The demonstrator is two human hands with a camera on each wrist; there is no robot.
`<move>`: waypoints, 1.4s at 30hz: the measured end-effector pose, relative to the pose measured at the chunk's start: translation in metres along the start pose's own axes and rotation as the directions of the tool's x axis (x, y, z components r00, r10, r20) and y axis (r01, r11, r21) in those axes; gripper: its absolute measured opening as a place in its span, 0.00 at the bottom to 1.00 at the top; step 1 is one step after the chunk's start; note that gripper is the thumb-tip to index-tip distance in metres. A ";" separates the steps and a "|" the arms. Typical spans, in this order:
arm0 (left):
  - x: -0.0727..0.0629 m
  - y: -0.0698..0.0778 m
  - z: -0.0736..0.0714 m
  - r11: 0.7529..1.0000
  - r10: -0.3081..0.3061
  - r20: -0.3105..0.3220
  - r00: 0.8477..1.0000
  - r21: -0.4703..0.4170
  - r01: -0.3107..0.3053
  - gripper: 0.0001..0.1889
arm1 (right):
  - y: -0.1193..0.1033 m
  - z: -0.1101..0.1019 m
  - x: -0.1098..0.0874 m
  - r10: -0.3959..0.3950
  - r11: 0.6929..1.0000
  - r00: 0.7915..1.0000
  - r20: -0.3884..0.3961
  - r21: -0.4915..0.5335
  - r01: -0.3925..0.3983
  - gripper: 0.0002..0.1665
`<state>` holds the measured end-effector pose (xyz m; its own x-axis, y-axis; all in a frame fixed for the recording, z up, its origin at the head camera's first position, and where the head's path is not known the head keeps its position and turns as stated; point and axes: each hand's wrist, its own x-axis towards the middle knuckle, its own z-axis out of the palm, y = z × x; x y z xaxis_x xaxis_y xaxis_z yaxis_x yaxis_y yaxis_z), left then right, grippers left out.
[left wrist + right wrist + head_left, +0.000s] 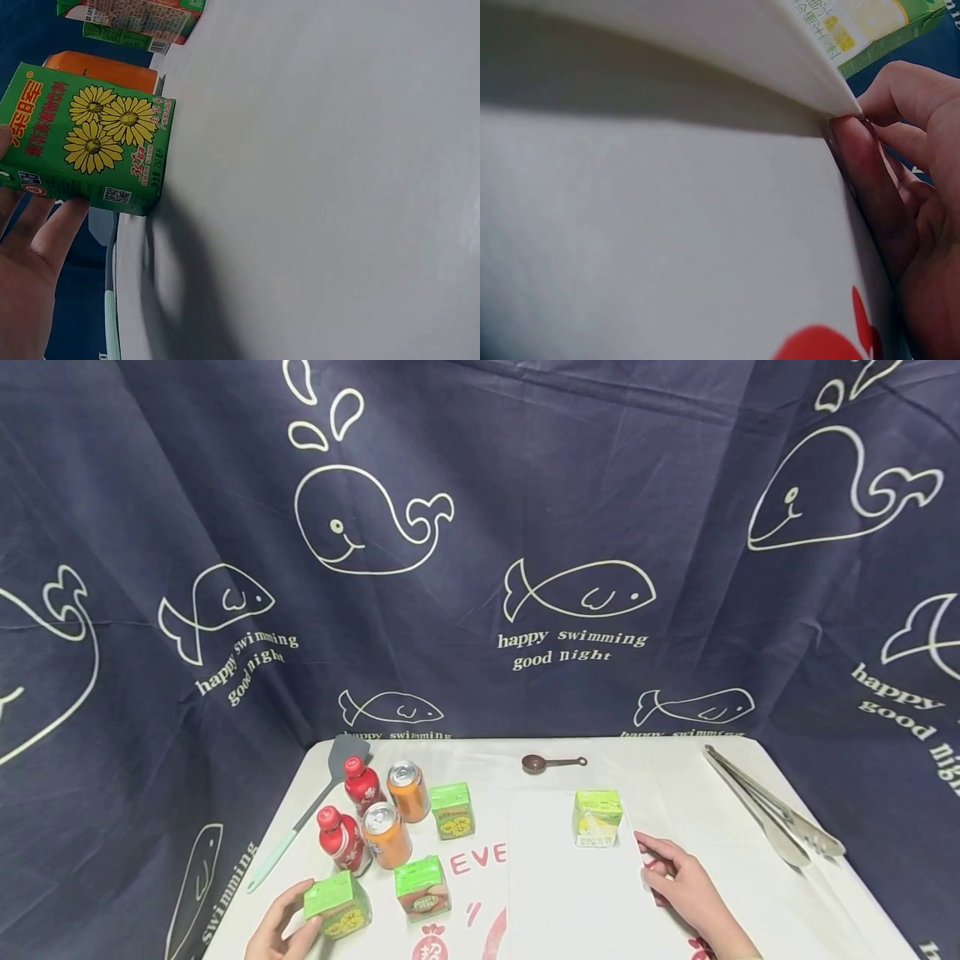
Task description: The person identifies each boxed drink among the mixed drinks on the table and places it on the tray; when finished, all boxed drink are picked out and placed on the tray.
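Observation:
My left hand (281, 927) grips a green drink carton (97, 139) with yellow flowers on its front, thumb on one side and fingers on the other. The carton (337, 906) is at the near left of the table. With thumb and fingers, my right hand (686, 885) pinches the right edge of a white sheet (573, 902). In the right wrist view that sheet (705, 37) is raised at the edge, with a finger (874, 187) beneath it. A yellow-green lemon drink carton (597, 818) stands upright at the sheet's far end, close to my right hand.
Beside my left hand stand two red bottles (343, 842), two orange cans (387, 837) and two more green cartons (453, 812). A spatula (315, 806) lies at the left edge. A brown measuring spoon (536, 764) lies at the back, metal tongs (772, 810) at the right.

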<state>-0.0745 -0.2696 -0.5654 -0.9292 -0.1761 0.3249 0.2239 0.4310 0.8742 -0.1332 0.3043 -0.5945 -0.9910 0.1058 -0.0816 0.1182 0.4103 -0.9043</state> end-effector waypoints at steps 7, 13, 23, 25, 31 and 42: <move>-0.001 0.005 -0.001 0.998 -0.052 -0.003 0.999 0.021 0.052 0.24 | 0.000 0.000 0.000 -0.005 1.000 1.000 -0.002 -0.001 0.005 0.37; 0.002 0.012 -0.003 1.000 -0.025 -0.023 0.999 0.017 0.026 0.24 | 0.002 0.000 0.000 -0.013 1.000 1.000 -0.005 0.003 0.013 0.36; 0.010 0.031 -0.007 0.999 0.034 -0.077 0.996 0.003 -0.034 0.26 | 0.003 0.000 0.001 -0.017 1.000 1.000 -0.006 0.004 0.017 0.36; 0.012 0.037 -0.007 1.000 0.024 -0.085 0.996 0.008 -0.023 0.27 | 0.003 0.000 0.000 -0.013 1.000 1.000 -0.003 0.009 0.013 0.36; 0.017 0.056 -0.008 1.000 0.016 -0.101 0.995 -0.010 -0.017 0.27 | 0.004 -0.001 0.001 -0.006 1.000 1.000 -0.001 0.015 0.006 0.36; 0.030 0.086 -0.005 0.999 0.032 -0.124 0.992 -0.019 -0.034 0.27 | 0.005 -0.001 0.001 -0.005 1.000 1.000 0.001 0.007 0.005 0.37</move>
<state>-0.0815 -0.2420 -0.4785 -0.8779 -0.2711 0.3946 0.2611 0.4198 0.8693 -0.1338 0.3074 -0.5991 -0.9917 0.1032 -0.0772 0.1128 0.4048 -0.9074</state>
